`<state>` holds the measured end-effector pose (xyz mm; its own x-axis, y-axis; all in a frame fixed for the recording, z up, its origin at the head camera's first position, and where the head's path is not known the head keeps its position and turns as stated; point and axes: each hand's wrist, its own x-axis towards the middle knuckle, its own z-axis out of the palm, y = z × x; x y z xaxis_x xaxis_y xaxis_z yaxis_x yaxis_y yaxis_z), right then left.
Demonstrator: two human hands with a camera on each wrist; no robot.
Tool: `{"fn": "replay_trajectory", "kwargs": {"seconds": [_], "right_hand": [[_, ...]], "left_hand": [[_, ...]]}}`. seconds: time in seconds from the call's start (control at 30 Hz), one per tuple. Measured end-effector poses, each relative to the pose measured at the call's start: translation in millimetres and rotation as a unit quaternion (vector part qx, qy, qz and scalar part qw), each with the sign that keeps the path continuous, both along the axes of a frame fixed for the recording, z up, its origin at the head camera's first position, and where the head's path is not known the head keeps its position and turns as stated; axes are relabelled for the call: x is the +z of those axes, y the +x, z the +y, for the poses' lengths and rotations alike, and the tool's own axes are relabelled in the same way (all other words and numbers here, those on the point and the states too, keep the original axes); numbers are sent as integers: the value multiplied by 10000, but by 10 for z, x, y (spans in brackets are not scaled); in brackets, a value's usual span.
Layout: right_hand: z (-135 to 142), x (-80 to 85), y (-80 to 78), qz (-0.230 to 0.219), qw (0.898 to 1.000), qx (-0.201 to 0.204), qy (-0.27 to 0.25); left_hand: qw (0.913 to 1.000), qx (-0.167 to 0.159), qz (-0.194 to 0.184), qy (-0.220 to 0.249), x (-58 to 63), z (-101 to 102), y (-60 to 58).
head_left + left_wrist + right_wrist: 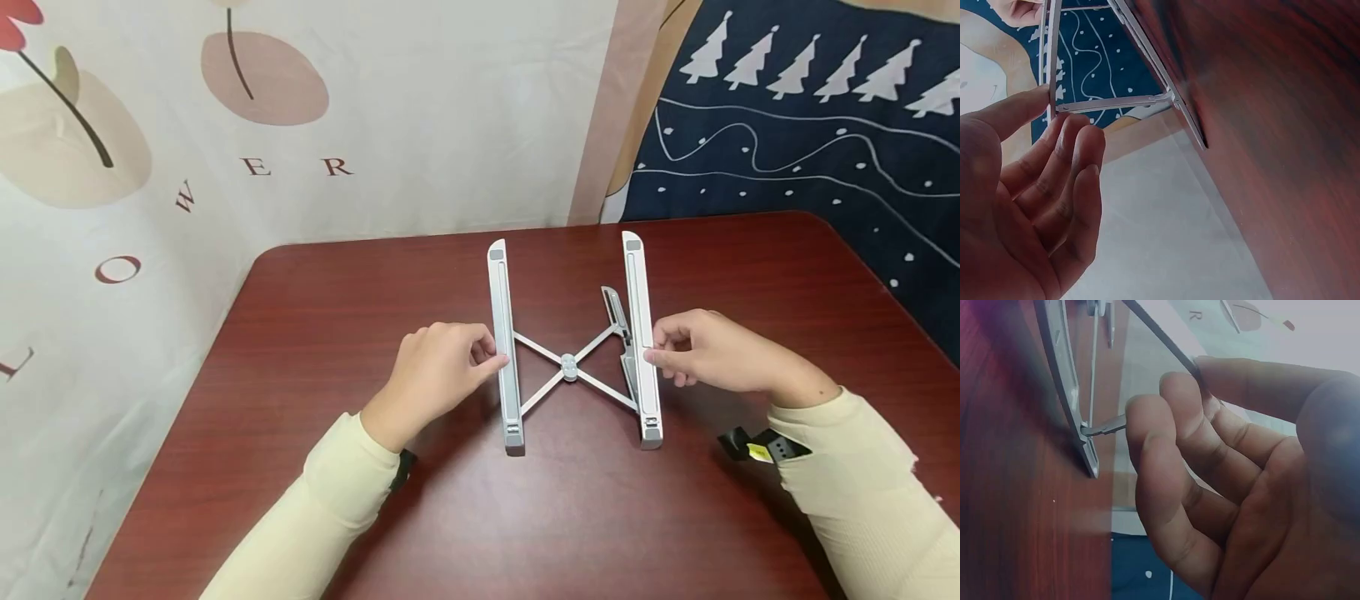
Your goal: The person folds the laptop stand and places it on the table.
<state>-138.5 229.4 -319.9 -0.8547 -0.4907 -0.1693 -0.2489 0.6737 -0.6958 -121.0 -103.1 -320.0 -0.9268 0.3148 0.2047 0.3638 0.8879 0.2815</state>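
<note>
A silver folding laptop stand (569, 367) stands in the middle of the table, its two long rails spread apart and joined by an X of thin struts. My left hand (437, 367) pinches the left rail (511, 408) near its middle between thumb and index finger. On the opposite side, my right hand (712, 350) pinches the right rail (639, 292) the same way. The left wrist view shows the upper rail raised over a lower base bar (1154, 56), with a leg (1116, 102) between them. In the right wrist view, curled fingers (1160, 469) partly hide a leg.
The dark red wooden table (337, 300) has rounded far corners. A pale printed cloth (450, 108) hangs behind and to the left, and a navy cloth with white trees (795, 150) hangs at the right. A black wrist device (765, 446) sits at the right sleeve.
</note>
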Motion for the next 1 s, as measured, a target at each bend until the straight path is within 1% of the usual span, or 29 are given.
{"fn": "replay_trajectory", "kwargs": {"seconds": [0.23, 0.37, 0.5, 0.7, 1.0], "right_hand": [[-55, -13, 2, -82, 9999, -28, -114], [-70, -21, -5, -109, 9999, -49, -104], [-82, -34, 3, -125, 9997, -12, -200], [-122, -41, 19, -170, 9993, -24, -320], [-155, -74, 33, -202, 9991, -60, -361]], "left_hand": [[9995, 38, -308, -48, 30, -28, -7], [9991, 16, -413, -18, 53, -45, -20], [9986, -8, -522, 19, 63, -58, -30], [9984, 1, -556, 69, 77, -76, -37], [9980, 7, -633, 38, 91, -90, -44]]}}
